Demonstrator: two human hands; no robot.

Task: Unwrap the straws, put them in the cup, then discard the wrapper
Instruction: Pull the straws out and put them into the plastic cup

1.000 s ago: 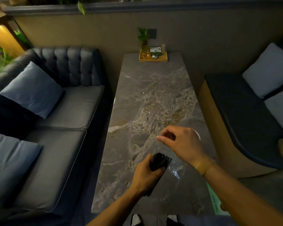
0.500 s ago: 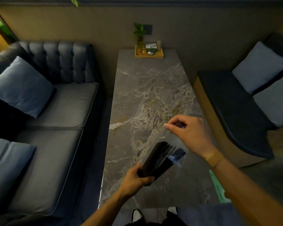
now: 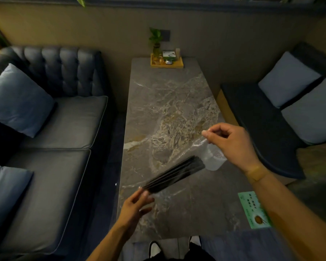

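Note:
A bundle of black straws (image 3: 175,174) slants above the marble table (image 3: 169,102), inside a clear plastic wrapper (image 3: 188,151). My left hand (image 3: 137,202) grips the bundle's lower left end. My right hand (image 3: 231,146) pinches the wrapper's upper right end, pulled up and away from the straws. A clear plastic cup (image 3: 214,159) stands on the table just below my right hand, partly hidden by the hand and the wrapper.
A wooden tray (image 3: 167,63) with a small plant and small items sits at the table's far end. A green card (image 3: 254,210) lies at the near right edge. A dark sofa (image 3: 51,129) runs along the left, a cushioned bench (image 3: 262,125) along the right.
The straw bundle has tilted from near upright to a low slant. My right hand has moved right and up, stretching the wrapper out. The cup has come into view under it.

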